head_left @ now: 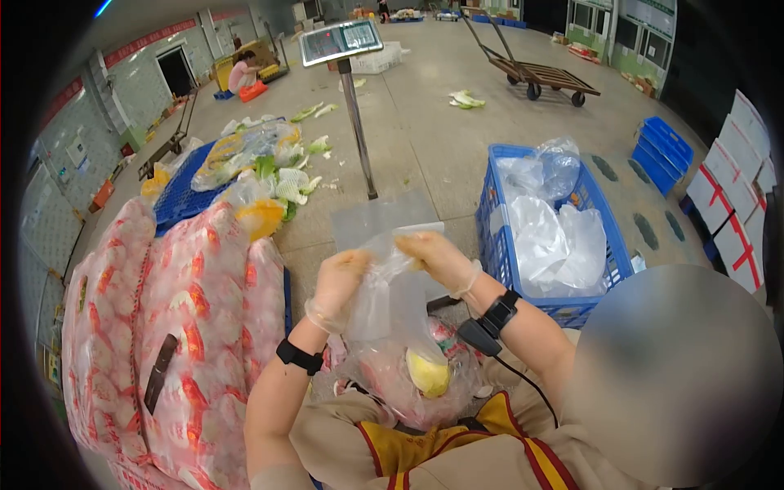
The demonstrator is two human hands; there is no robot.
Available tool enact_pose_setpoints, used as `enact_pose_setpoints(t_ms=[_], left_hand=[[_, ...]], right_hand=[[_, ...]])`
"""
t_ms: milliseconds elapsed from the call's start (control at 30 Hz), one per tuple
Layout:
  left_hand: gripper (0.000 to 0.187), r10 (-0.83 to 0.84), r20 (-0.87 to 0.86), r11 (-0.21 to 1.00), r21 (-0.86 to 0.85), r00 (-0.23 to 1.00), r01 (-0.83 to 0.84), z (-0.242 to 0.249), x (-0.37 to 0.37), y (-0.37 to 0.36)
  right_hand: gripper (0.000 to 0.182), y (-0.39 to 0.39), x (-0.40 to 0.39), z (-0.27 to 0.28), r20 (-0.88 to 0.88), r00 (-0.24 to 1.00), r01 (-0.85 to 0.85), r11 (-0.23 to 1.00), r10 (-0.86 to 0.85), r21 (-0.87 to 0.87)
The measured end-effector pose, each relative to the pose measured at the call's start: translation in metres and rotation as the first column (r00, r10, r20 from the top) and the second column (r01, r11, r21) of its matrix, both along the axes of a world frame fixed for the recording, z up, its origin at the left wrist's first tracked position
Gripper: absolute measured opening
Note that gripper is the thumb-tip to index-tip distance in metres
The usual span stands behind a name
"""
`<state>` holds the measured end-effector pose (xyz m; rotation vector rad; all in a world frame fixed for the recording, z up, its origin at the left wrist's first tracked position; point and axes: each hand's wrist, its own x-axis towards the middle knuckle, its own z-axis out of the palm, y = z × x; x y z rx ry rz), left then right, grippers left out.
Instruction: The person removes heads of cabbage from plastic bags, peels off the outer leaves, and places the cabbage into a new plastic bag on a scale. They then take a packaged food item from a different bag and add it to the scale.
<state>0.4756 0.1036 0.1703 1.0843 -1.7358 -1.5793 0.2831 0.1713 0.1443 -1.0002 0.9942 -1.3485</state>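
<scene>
Between my two hands is a clear plastic bag [380,306], hanging loosely over my lap. My left hand [343,276], in a thin see-through glove, has its fingers closed on the bag's left side. Also gloved, my right hand [434,255] pinches the bag's upper right edge. Below, a pale yellow rounded piece of produce [427,374] lies among crumpled clear and pink plastic [388,376]; its kind cannot be made out. Behind the hands stands a scale with a tilted display [339,41] on a metal post [356,131].
Pink-printed net-like sacks [192,327] are stacked at left, with a dark flat strip [160,374] on top. A blue crate [616,237] at right holds clear bags [547,245]. Leaves [290,186] litter a blue pallet [184,192]. Another person [242,72] crouches far off.
</scene>
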Motion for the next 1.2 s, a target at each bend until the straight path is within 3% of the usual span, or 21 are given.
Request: enact_pose_setpoints(t_ms=[67,167,233,333,367,433,500,567,600,667,733,800,833,900,967,1000,1033,1067,1100,1167,1200], left_hand=[[0.016,0.017,-0.156,0.998,0.067,0.988,-0.007,-0.015,0.007,-0.016],[0.019,0.105,-0.450,0.956,0.291,0.887,0.035,0.003,0.002,-0.002],[0.021,0.184,-0.581,0.899,0.425,0.793,0.103,0.006,0.003,-0.002],[0.020,0.038,-0.640,0.945,0.272,0.767,0.180,-0.022,0.046,-0.055],[0.018,0.063,-0.602,0.986,0.160,0.796,0.043,-0.025,0.070,-0.065],[0.017,0.374,-0.554,0.912,0.365,0.743,-0.187,0.010,0.109,-0.067],[0.013,0.287,-0.102,0.957,0.071,0.953,-0.281,-0.024,0.179,-0.096],[0.016,0.254,0.059,0.967,-0.024,0.965,-0.253,-0.054,0.190,-0.133],[0.022,0.230,0.231,0.972,-0.100,0.945,-0.212,-0.036,0.177,-0.100],[0.064,0.096,-0.108,0.940,-0.318,0.989,-0.126,0.016,0.121,-0.045],[0.091,0.026,0.081,0.604,-0.796,0.996,0.048,0.047,0.066,-0.017],[0.083,0.012,0.202,0.404,-0.897,0.979,0.180,0.072,0.022,0.029],[0.083,0.012,0.216,0.438,-0.879,0.976,0.189,0.070,0.018,0.022],[0.059,0.019,0.865,0.835,-0.289,0.501,0.467,0.058,0.015,0.004],[0.032,0.209,0.681,0.594,-0.658,0.701,0.463,-0.003,0.066,-0.060],[0.025,0.077,0.299,0.816,-0.567,0.951,0.112,-0.010,0.082,-0.066],[0.021,0.122,-0.174,0.953,-0.256,0.977,-0.165,-0.005,0.090,-0.066],[0.021,0.154,-0.212,0.985,-0.041,0.965,-0.166,0.014,0.094,-0.059],[0.021,0.197,-0.244,0.973,0.169,0.950,-0.158,0.029,0.096,-0.057],[0.025,0.281,-0.060,0.958,-0.042,0.958,-0.284,-0.012,0.155,-0.153],[0.026,0.347,-0.055,0.938,-0.002,0.936,-0.348,-0.008,0.166,-0.164]], right_hand=[[0.023,-0.003,-0.011,-0.017,-0.197,0.976,0.077,0.995,-0.087,-0.056],[0.017,-0.003,0.005,-0.007,-0.079,0.993,0.086,0.996,-0.087,-0.020],[0.015,-0.008,0.015,0.008,0.596,0.797,0.117,0.993,-0.098,0.007],[0.012,-0.017,-0.012,-0.015,0.671,0.684,-0.096,0.948,0.285,-0.305],[0.009,-0.001,-0.007,0.025,0.552,0.830,0.060,0.997,-0.081,0.057],[0.007,-0.014,-0.087,-0.016,-0.002,0.869,0.490,0.864,-0.494,-0.117],[0.009,-0.012,-0.142,-0.011,0.378,0.760,0.567,0.824,-0.528,0.012],[0.013,0.000,-0.116,0.024,0.156,0.720,0.694,0.698,-0.677,-0.174],[0.015,0.007,-0.096,0.044,0.080,0.794,0.607,0.777,-0.603,-0.170],[0.019,0.006,-0.051,0.076,-0.096,0.910,0.385,0.906,-0.405,-0.176],[0.025,-0.002,0.003,0.093,-0.260,0.935,0.190,0.961,-0.239,-0.200],[0.029,-0.009,0.037,0.110,-0.426,0.904,0.007,0.998,-0.034,-0.066],[0.028,-0.017,0.039,0.110,-0.517,0.852,-0.048,0.970,-0.085,-0.238],[0.029,-0.006,0.032,0.125,-0.762,0.626,-0.158,0.929,-0.167,-0.333],[0.037,0.008,0.009,0.116,-0.955,0.231,-0.194,0.953,-0.187,-0.233],[0.043,0.001,-0.006,0.094,-0.977,0.021,-0.204,0.956,-0.213,-0.212],[0.044,-0.011,-0.028,0.076,-0.973,-0.090,-0.154,0.968,-0.213,-0.197],[0.045,-0.018,-0.046,0.059,-0.957,-0.203,-0.109,0.976,-0.207,-0.188],[0.045,-0.015,-0.055,0.045,-0.962,-0.197,-0.112,0.979,-0.188,-0.169],[0.034,-0.015,-0.069,0.023,-0.669,0.513,0.297,0.842,-0.538,-0.449],[0.034,-0.013,-0.069,0.004,-0.673,0.519,0.296,0.849,-0.527,-0.437]])
